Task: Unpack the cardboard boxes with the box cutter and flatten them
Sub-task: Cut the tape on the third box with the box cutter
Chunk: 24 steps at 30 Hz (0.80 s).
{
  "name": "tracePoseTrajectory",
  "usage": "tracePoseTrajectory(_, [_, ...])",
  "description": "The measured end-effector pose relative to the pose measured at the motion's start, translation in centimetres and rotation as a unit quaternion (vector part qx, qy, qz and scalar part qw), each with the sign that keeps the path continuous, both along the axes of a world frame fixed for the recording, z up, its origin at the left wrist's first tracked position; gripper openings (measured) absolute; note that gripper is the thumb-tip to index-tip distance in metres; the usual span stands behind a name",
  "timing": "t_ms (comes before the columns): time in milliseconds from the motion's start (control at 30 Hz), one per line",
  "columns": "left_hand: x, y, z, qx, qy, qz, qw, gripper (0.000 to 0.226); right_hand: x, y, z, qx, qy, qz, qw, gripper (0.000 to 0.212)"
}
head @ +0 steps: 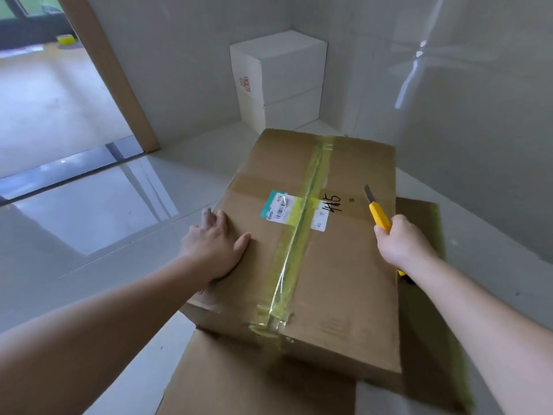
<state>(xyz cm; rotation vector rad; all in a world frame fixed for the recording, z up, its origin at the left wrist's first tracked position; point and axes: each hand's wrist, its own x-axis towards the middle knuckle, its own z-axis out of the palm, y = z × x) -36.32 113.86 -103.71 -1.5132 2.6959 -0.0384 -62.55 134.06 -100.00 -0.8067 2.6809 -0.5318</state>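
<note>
Pale glossy floor (89, 205) runs to a white corner. On it, the right hand (401, 241) grips a yellow box cutter (378, 215), blade out, above the sealed cardboard box (344, 280); the left hand (215, 244) lies flat, fingers spread, on the lid's left edge. Flattened cardboard (254, 381) lies beneath, and a white box (284, 79) stands in the corner.

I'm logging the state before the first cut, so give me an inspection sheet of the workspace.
Surface: pale glossy floor.
Job's things: sealed cardboard box, yellowish tape unbroken along its top seam; it sits on flattened cardboard; box cutter, blade out, above the box.
Clutter: white boxes stacked in the corner; yellow tape roll beyond the doorway.
Hands: left hand rests flat on the box top; right hand grips the cutter.
Cables: nothing seen.
Surroundings: grey walls, open doorway on the left.
</note>
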Motion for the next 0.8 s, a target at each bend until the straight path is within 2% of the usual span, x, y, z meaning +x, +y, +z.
tracePoseTrajectory(133, [1.8, 2.3, 0.4, 0.009, -0.012, -0.004, 1.0, 0.091, -0.6, -0.9, 0.2, -0.004, 0.032, 0.05, 0.998, 0.026])
tracePoseTrajectory(267, [1.4, 4.2, 1.4, 0.023, -0.031, -0.059, 0.998, 0.095, -0.6, 1.8, -0.1, 0.041, 0.073, 0.041, 0.996, 0.023])
tracePoseTrajectory(433, [-2.6, 6.7, 1.9, 0.014, -0.08, -0.122, 0.989, 0.099, -1.9, 6.7, 1.4, 0.064, 0.138, 0.016, 0.988, 0.023])
tracePoseTrajectory(567, [-6.0, 9.1, 2.3, -0.011, -0.118, -0.186, 0.975, 0.097, -2.7, 10.7, 2.3, 0.107, 0.133, 0.001, 0.985, 0.024])
tracePoseTrajectory(667, [-6.9, 10.8, 2.7, -0.013, -0.178, -0.203, 0.963, 0.094, -2.5, 13.7, 3.1, 0.11, 0.145, 0.005, 0.983, 0.027])
tracePoseTrajectory(733, [-7.3, 11.9, 3.4, -0.052, -0.212, -0.218, 0.951, 0.089, -1.8, 15.7, 3.5, 0.073, 0.123, 0.001, 0.99, 0.027])
tracePoseTrajectory(800, [-8.1, 13.2, 4.5, -0.121, -0.206, -0.276, 0.931, 0.078, -0.4, 17.5, 3.4, 0.0, 0.04, -0.026, 0.999, 0.026])
